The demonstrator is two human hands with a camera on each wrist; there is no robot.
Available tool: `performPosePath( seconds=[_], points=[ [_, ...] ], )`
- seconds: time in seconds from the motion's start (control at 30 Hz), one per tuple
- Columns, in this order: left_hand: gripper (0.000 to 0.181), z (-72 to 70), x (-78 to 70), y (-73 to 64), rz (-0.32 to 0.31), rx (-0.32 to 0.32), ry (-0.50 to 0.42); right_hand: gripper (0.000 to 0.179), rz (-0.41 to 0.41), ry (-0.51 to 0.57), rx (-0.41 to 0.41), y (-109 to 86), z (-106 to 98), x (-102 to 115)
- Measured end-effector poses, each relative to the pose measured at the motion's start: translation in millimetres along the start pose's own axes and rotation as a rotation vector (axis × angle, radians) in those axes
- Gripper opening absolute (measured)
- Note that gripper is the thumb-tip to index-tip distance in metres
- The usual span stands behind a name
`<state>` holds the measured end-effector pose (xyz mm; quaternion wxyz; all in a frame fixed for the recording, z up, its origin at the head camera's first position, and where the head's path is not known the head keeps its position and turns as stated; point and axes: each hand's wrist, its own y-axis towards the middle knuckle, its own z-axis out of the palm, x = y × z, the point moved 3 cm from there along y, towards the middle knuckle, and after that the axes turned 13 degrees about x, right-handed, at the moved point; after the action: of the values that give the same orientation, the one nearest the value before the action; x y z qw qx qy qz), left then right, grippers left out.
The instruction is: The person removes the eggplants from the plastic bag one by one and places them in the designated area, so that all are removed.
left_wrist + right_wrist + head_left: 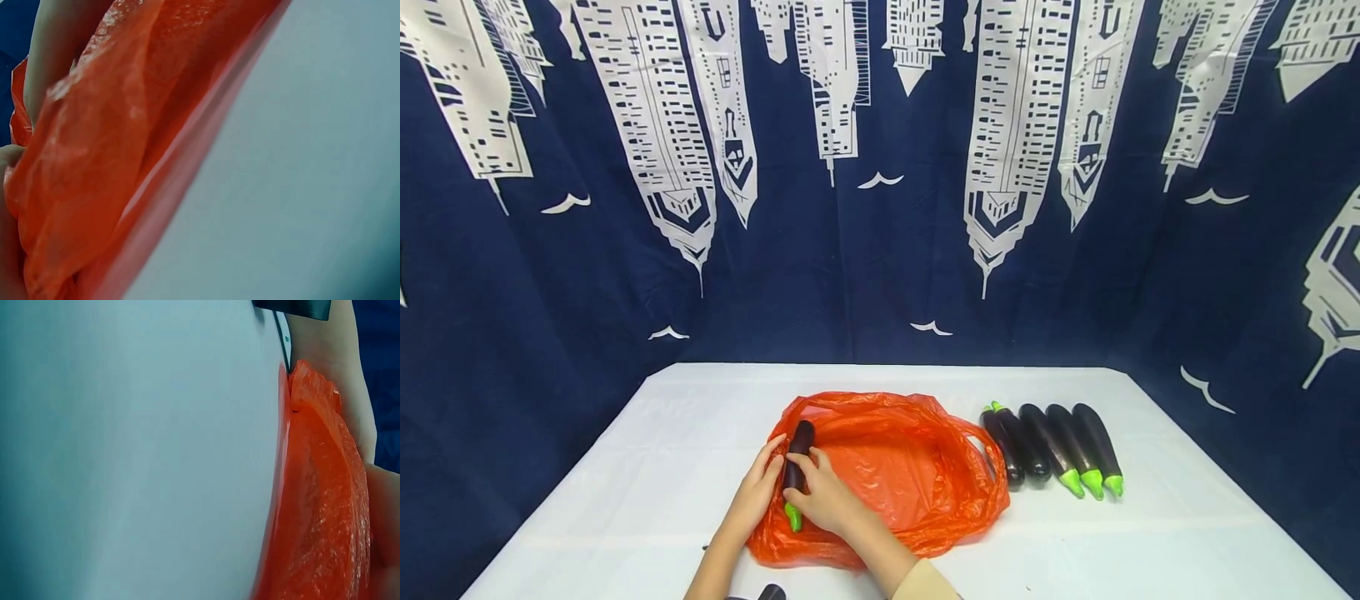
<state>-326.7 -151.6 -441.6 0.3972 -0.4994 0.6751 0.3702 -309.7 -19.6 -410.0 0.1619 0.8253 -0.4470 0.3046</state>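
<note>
In the head view a dark eggplant (802, 437) with a green stem lies at the left inside an open red plastic bag (895, 467). My right hand (829, 497) reaches over the bag and grips this eggplant around its middle, thumb and fingers on either side. Along the bag's left rim rests my left hand (756, 497), its fingers fairly straight beside the eggplant. Both wrist views show mostly the bag's crinkled side (94, 181) and the white table; the fingers are largely hidden there.
Several more eggplants (1060, 446) lie in a row on the white table (662, 467), just right of the bag. A dark blue curtain (842, 275) with white building prints hangs behind the table. A small black object (772, 592) shows at the near edge.
</note>
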Motion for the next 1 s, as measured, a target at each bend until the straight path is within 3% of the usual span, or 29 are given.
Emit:
performPosePath(
  seconds=[0.27,0.43,0.6,0.77,1.0],
  points=[
    [0.046,0.2,2.6,1.1,-0.007,-0.003,-0.009,0.048,0.037,-0.050,-0.071,4.1,4.6,2.1],
    [0.046,0.2,3.7,1.8,0.003,-0.005,-0.008,0.045,0.093,0.004,-0.168,8.1,6.2,0.3],
    [0.046,-0.1,-1.4,-0.6,0.001,0.003,-0.005,0.042,0.093,0.075,-0.273,8.0,4.7,-1.8],
    [0.047,0.5,2.1,0.9,-0.006,0.001,0.003,0.052,0.110,0.133,-0.277,7.0,2.8,-3.4],
    [0.047,0.0,2.6,2.1,0.003,-0.004,0.005,0.048,0.100,0.153,-0.253,-0.2,-2.6,-1.5]
  ],
)
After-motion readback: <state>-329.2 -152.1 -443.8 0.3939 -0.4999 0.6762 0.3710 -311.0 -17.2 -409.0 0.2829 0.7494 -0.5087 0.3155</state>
